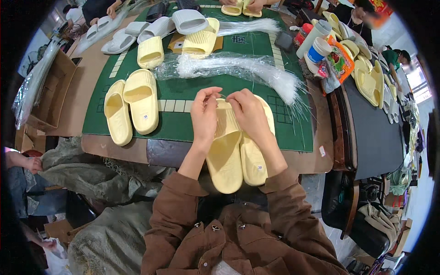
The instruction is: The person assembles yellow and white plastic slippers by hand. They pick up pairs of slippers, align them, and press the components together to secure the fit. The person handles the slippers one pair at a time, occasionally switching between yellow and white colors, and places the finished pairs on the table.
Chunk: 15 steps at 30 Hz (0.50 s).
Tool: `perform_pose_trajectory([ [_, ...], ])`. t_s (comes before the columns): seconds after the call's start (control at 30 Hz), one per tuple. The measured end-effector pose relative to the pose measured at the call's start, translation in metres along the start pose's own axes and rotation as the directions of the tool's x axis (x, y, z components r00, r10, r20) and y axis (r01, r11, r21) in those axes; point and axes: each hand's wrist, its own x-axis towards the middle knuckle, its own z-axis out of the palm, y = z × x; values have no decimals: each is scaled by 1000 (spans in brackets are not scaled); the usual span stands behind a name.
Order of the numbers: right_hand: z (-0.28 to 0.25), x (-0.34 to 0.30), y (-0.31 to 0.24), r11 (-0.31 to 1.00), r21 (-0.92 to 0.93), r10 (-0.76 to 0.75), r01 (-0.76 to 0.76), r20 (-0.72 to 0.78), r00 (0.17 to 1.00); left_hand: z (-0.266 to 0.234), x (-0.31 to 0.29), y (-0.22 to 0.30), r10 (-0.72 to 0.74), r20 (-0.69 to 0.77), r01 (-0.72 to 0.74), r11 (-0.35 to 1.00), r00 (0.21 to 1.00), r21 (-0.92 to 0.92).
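A pair of pale yellow slide sandals (pixel 224 160) lies in front of me, side by side at the table's near edge, heels toward me. My left hand (pixel 205 114) is at the toe end of the left slide, fingers closed and curled. My right hand (pixel 251 117) is pinched over the toes of the pair, close to the left hand. Whatever is between the fingertips is too thin to make out. Just beyond lies a bundle of thin clear plastic strands (pixel 284 82), partly in a clear bag.
Another yellow pair (pixel 141 98) sits on the green mat (pixel 178 121) to the left. Grey slides (pixel 190 22) and yellow slides (pixel 151 51) stand farther back. Cups (pixel 318 50) and an orange packet (pixel 341 59) are at right. Other people work around the table.
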Motion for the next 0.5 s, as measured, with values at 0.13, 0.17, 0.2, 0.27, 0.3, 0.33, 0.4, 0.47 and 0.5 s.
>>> perform_pose_trajectory([
  [0.13, -11, 1, 0, 992, 121, -26, 22, 36, 999, -7, 2, -4, -16, -27, 15, 999, 1000, -48],
  [0.17, -12, 0, 2, 992, 122, -20, 13, 55, 998, -8, 2, -6, -26, -26, 24, 998, 999, -60],
  [0.2, -13, 0, 3, 992, 124, -14, 4, 75, 997, -7, 1, -8, 48, -16, -47, 998, 999, 32],
  [0.27, -11, 0, 2, 986, 162, 28, -31, 18, 999, -3, -1, -9, 189, 25, -190, 959, 982, 212],
  [0.3, -9, 0, 2, 982, 182, 50, -48, -10, 999, 0, -4, -8, 323, 60, -319, 857, 944, 404],
  [0.33, -8, -2, 5, 988, 147, 42, -37, -30, 999, 5, -7, -7, 441, 122, -426, 701, 889, 572],
  [0.4, -5, -1, 7, 995, 98, 12, -6, -67, 998, 11, -12, -2, 544, 203, -500, 480, 814, 721],
  [0.47, -5, -3, 8, 995, 101, 35, -26, -82, 996, 16, -16, 3, 505, 218, -475, 463, 835, 748],
  [0.5, -6, -4, 10, 994, 100, 46, -37, -89, 995, 16, -16, 4, 486, 223, -463, 456, 845, 760],
])
